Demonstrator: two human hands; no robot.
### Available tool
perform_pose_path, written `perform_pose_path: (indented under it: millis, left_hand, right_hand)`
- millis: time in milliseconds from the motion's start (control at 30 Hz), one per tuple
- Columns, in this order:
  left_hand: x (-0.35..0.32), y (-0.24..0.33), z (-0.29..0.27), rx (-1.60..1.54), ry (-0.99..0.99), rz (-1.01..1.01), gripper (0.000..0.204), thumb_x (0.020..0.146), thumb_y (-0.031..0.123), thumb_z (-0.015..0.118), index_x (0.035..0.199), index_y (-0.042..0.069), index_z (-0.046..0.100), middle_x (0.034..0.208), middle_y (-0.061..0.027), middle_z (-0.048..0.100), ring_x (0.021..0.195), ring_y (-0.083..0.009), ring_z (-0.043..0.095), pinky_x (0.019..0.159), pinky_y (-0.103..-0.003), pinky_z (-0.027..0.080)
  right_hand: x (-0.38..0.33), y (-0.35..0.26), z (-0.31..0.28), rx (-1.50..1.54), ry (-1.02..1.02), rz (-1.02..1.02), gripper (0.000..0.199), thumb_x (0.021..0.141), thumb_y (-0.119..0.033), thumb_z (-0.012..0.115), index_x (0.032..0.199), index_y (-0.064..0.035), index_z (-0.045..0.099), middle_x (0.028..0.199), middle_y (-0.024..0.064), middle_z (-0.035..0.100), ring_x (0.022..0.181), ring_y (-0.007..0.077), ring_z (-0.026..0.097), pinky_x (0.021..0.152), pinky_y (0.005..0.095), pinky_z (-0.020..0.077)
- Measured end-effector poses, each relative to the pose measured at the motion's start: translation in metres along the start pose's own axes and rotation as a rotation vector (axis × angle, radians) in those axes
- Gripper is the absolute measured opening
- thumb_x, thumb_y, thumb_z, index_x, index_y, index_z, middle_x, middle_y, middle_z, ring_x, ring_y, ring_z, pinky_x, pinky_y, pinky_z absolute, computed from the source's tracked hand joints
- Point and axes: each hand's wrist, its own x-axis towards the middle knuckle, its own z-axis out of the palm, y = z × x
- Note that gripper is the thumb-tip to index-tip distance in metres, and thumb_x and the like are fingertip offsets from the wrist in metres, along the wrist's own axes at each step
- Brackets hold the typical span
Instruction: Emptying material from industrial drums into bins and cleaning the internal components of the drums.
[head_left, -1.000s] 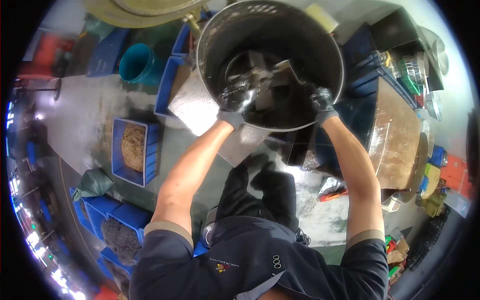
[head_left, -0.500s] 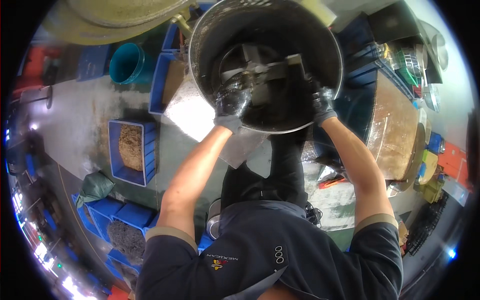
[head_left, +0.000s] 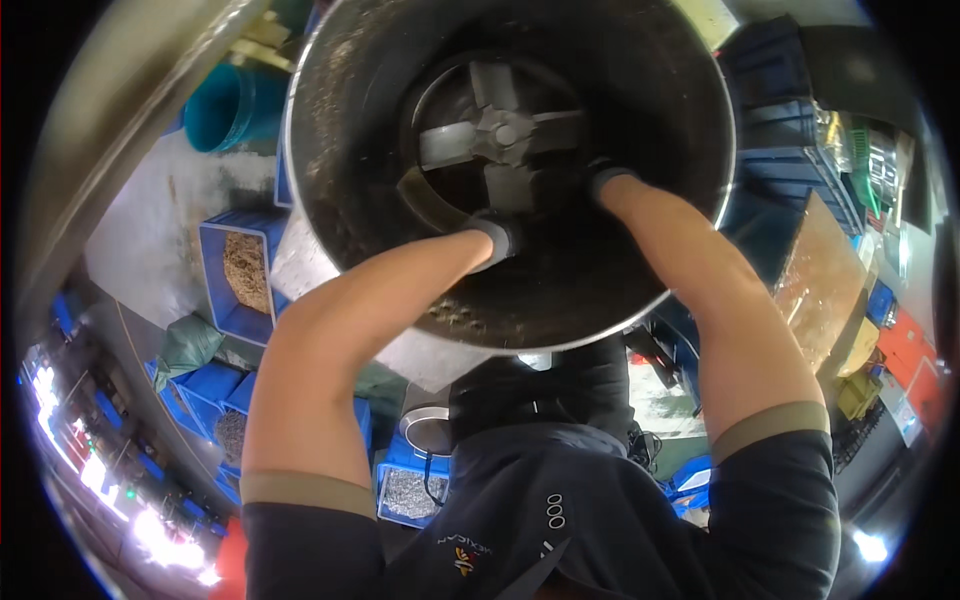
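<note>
A large round metal drum (head_left: 320, 215) with a dark inside fills the upper middle of the view. At its bottom sits a four-armed metal rotor (head_left: 503, 135) with a round hub. Both my arms reach over the near rim into the drum. Of my left hand (head_left: 492, 240) mostly the grey glove cuff shows, just below the rotor. A curved brownish strip (head_left: 432, 202) lies beside it; whether I touch it cannot be made out. My right hand (head_left: 608, 180) is deep in shadow right of the rotor, its grey cuff visible. The fingers of both hands are hidden.
A yellowish round lid or cover (head_left: 130, 130) looms at the upper left. Nearby stand a teal bucket (head_left: 215, 108) and a blue crate (head_left: 225, 312) with brown shavings. To the right are stacked blue crates (head_left: 800, 170) and a brown board (head_left: 822, 285).
The drum looks larger and closer. Both hands have gone deeper into it, and the dark gloves are now mostly out of sight. A pale block near my right hand no longer shows.
</note>
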Motion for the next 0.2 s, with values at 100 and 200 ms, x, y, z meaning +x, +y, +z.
perform_pose_path:
  millis: [100, 200]
  left_hand:
    - [0.009, -0.12, 0.132, -0.797, -0.164, -0.342, 0.049, 0.097, 0.038, 0.026, 0.138, 0.015, 0.038, 0.146, -0.0095, 0.032, 0.134, -0.0241, 0.032, 0.106, -0.036, 0.03]
    - [0.061, -0.023, 0.08, -0.699, 0.002, -0.456, 0.068, 0.088, 0.063, 0.031, 0.14, 0.019, 0.036, 0.145, -0.0085, 0.034, 0.134, -0.0241, 0.032, 0.108, -0.035, 0.027]
  right_hand:
    - [0.023, -0.126, -0.028, 0.059, 0.067, -0.251, 0.046, 0.095, -0.031, 0.034, 0.131, -0.0072, 0.047, 0.137, 0.0196, 0.043, 0.127, 0.0322, 0.041, 0.104, 0.041, 0.033]
    - [0.041, -0.043, 0.04, -0.133, 0.015, -0.119, 0.05, 0.093, -0.04, 0.037, 0.136, -0.015, 0.043, 0.14, 0.0195, 0.038, 0.13, 0.0303, 0.037, 0.105, 0.0401, 0.0329]
